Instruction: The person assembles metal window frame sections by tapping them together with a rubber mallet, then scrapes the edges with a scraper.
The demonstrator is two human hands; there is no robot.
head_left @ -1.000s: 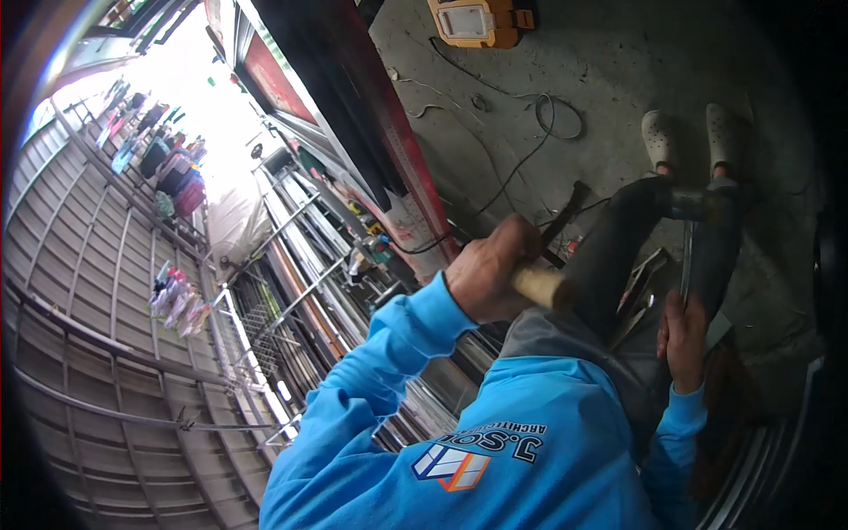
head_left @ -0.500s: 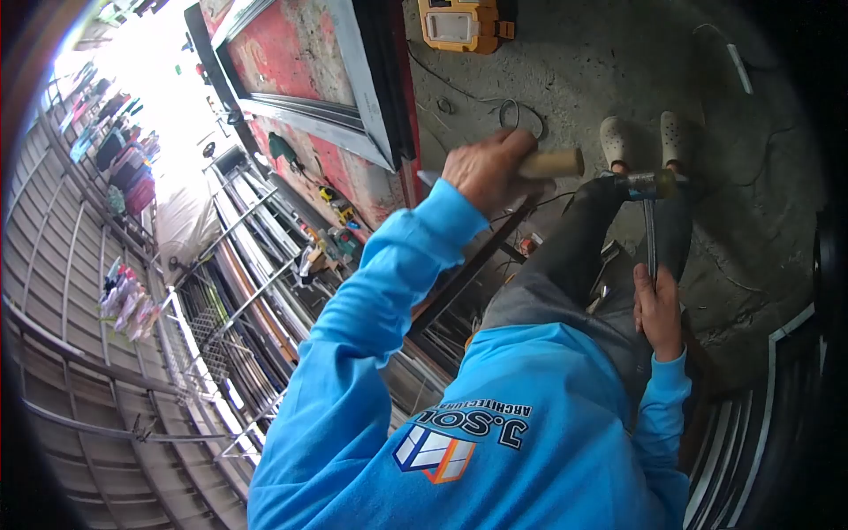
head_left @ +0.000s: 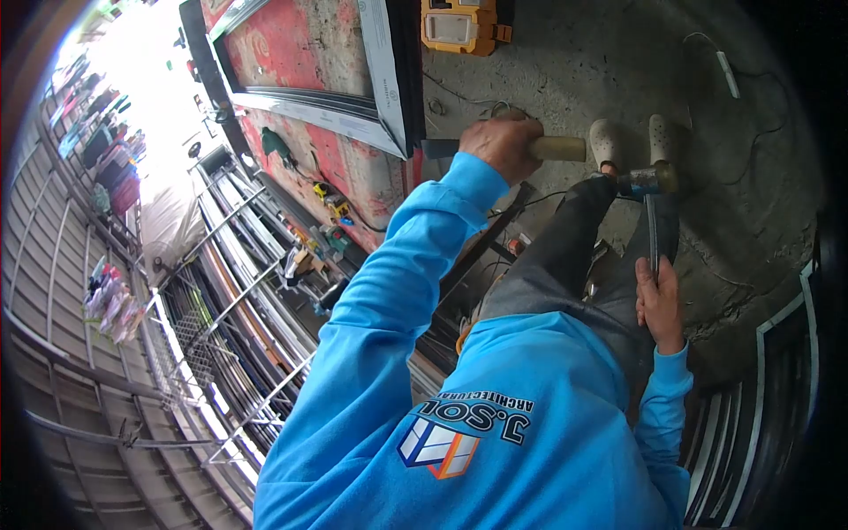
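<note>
While left hand (head_left: 501,146) clenches wooden handle (head_left: 562,148), hiding part, right hand (head_left: 661,305) grips hammer (head_left: 649,181), lower end seemingly covered.

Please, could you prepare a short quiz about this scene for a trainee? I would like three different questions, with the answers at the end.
1. Which hand holds the hammer?
2. True or false: the yellow case rests on the concrete floor.
3. The left hand grips a handle. Its colour is: a) red, b) tan, c) blue.

Key:
1. The right hand.
2. True.
3. b) tan.
</note>
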